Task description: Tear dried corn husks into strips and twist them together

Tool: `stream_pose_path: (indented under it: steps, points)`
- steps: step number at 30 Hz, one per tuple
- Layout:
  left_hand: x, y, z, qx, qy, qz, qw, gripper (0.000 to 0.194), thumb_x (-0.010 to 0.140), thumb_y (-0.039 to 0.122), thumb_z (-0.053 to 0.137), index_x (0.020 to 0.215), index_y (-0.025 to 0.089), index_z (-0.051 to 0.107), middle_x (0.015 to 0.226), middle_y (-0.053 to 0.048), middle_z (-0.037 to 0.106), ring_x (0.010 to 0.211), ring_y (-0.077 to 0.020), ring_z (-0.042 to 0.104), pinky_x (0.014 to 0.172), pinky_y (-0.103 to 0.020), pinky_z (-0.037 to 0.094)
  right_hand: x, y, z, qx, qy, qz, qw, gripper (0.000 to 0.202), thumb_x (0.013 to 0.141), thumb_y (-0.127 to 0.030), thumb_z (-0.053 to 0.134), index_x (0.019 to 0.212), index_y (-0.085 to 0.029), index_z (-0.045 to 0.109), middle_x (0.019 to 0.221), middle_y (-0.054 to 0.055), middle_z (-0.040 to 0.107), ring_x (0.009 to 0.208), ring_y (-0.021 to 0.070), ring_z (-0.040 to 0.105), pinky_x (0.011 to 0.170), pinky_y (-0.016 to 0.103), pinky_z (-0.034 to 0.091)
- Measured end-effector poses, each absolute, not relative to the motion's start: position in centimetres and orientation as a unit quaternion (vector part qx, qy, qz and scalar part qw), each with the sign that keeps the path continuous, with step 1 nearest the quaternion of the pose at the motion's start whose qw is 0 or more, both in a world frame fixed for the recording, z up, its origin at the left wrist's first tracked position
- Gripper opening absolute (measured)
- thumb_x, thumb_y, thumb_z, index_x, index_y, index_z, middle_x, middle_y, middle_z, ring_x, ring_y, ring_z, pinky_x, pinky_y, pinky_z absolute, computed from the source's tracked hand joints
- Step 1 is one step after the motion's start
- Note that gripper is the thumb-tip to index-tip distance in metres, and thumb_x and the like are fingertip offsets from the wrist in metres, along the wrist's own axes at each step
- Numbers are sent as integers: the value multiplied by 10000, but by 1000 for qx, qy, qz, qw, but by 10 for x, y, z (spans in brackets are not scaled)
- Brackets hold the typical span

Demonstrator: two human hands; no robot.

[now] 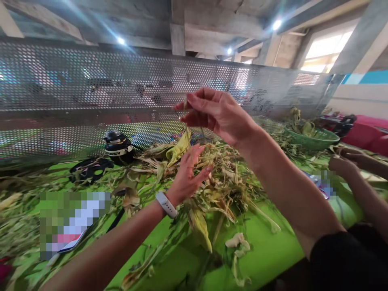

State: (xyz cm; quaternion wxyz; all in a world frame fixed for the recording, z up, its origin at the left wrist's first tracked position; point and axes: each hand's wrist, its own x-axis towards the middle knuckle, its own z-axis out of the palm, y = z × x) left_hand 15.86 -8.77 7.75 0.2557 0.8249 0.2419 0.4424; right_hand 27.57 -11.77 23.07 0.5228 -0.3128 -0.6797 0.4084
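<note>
The raised right hand (224, 115) had its fingers pinching a thin plant strand (186, 127) above the leafy heap (233, 173) on the green surface (269, 250). The left hand (188, 178) was spread open beneath. The strand looked light, limp and easily snapped, best taken gently between fingertips near one end.
</note>
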Motion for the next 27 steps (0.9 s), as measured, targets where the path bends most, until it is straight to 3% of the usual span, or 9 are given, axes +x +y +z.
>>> stream_pose_path:
  steps: [2,5,7,10,14,17,21,25,27]
  points:
    - [153,-89,88,823,226,433,289,502,837,389,558,1298,222,448,1377,-93,457,1288,-241,381,1096,-406,255,266,-116,251,-292,-698,392,523,321,969,-161,219,960,-54,522,921,-29,617,802,37,661,796,271,448]
    - [140,-90,92,815,213,352,409,357,871,409,490,1115,178,609,1203,-90,611,1133,-238,532,1010,-374,363,256,-108,276,-255,-700,386,545,175,940,-186,404,827,-143,531,876,-24,650,762,76,676,709,195,513]
    - [129,-89,88,774,218,321,501,387,880,448,457,1050,154,641,1019,-92,686,986,-231,606,932,-360,417,253,-99,288,-233,-694,388,560,150,903,-203,507,754,-185,507,859,-9,664,750,102,666,642,192,547]
    - [111,-87,80,670,223,302,640,470,879,510,424,1128,151,598,727,-50,687,713,-193,643,791,-348,469,250,-83,297,-248,-677,393,570,153,926,-198,481,777,-173,506,818,-18,649,736,82,643,646,200,541]
    - [90,-91,74,549,162,248,781,674,828,661,343,1283,184,485,767,-72,683,742,-211,644,753,-358,464,246,-60,294,-293,-612,421,602,152,909,-208,507,760,-203,536,764,-28,653,708,86,635,628,188,533]
    - [86,-106,70,536,125,232,802,726,741,695,477,1205,146,576,733,-53,634,626,-145,569,620,-263,433,235,-42,284,-300,-579,441,617,164,910,-210,502,750,-191,532,757,-20,654,680,78,636,602,178,524]
    - [89,-124,63,559,158,250,775,386,738,465,665,926,131,715,498,37,480,451,-53,367,479,-195,285,217,-17,257,-352,-598,427,580,184,935,-207,444,778,-155,526,751,-7,643,627,56,618,610,183,513]
    - [83,-124,60,509,218,307,774,289,763,381,664,902,135,722,552,13,548,508,-66,448,537,-201,344,220,-7,215,-522,-691,223,447,36,835,-114,554,835,-141,578,808,38,655,746,130,628,731,278,503]
    - [76,-120,58,460,202,351,790,317,744,364,687,966,138,709,646,-16,611,600,-95,528,621,-220,403,230,-17,190,-539,-747,91,378,176,736,-111,659,903,-146,615,896,57,661,863,182,610,809,325,468]
